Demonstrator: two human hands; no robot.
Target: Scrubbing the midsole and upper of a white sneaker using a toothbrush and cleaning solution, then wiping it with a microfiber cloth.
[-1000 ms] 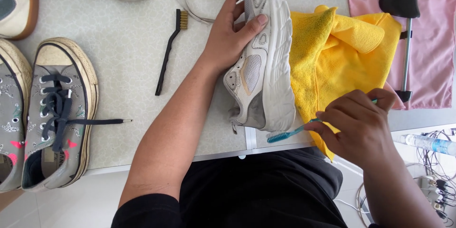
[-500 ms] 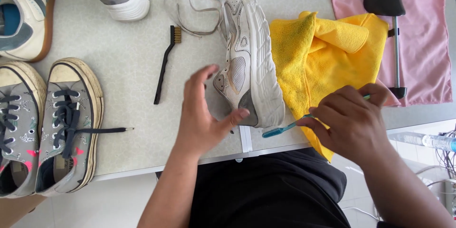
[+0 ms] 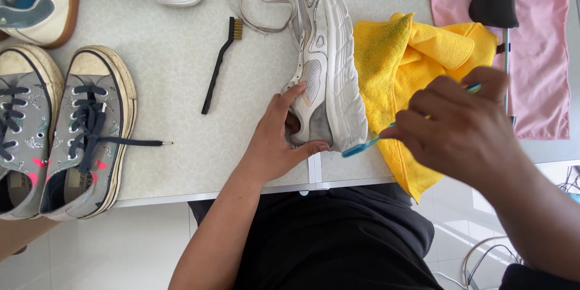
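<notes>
The left hand grips the heel of the still grubby white sneaker; the right hand pinches a blue toothbrush at its sole, beside the yellow cloth.

Pale speckled table: white sneaker, yellow cloth, black brush, grey sneakers.

Bright, even daylight; soft short shadows under shoes; sharp focus; slight wide-angle stretch at edges; no glare.

Two bare forearms, the left hand and right hand without gloves, rings or watch; a black sleeve edge at the right elbow, black clothing over torso and lap
</notes>
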